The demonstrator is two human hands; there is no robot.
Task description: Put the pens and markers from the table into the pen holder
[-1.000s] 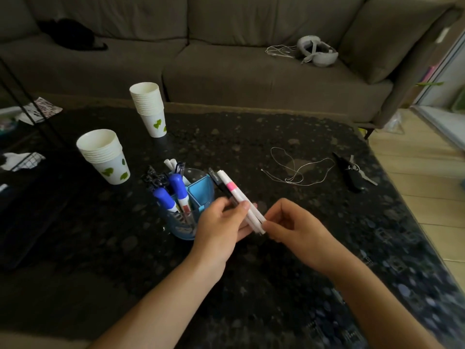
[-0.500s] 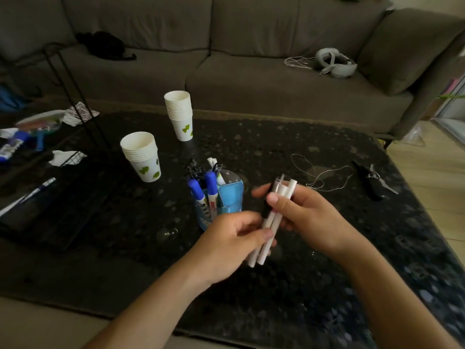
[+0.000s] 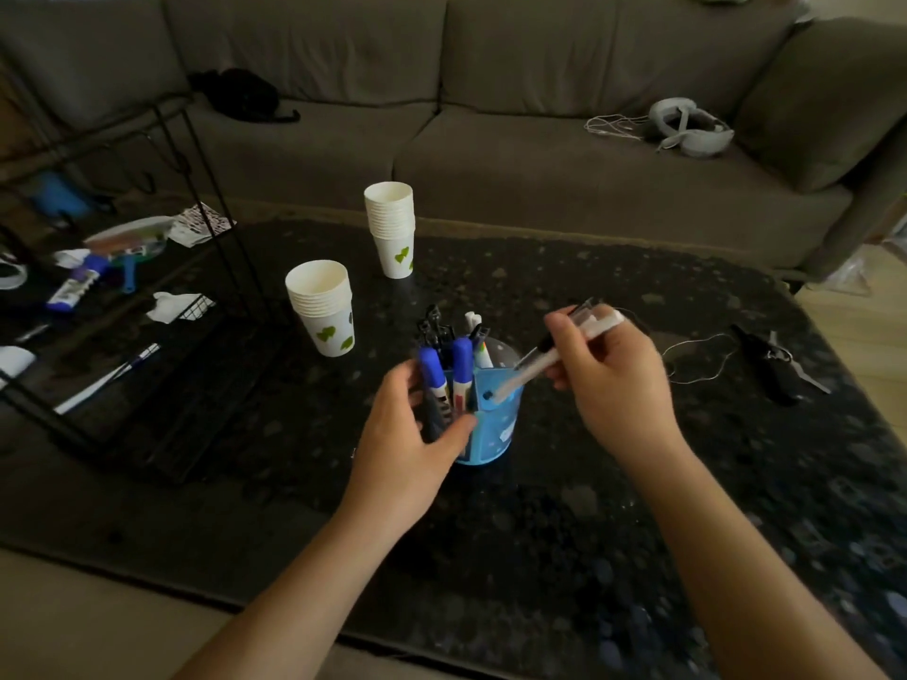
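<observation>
Head view, right hand [image 3: 613,380] gripping pens [image 3: 549,358], tips over pen holder [image 3: 495,424]

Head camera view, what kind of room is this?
Most likely a home living room: a grey-brown sofa stands behind a low dark stone-patterned coffee table, with a headset left on the cushions.
</observation>
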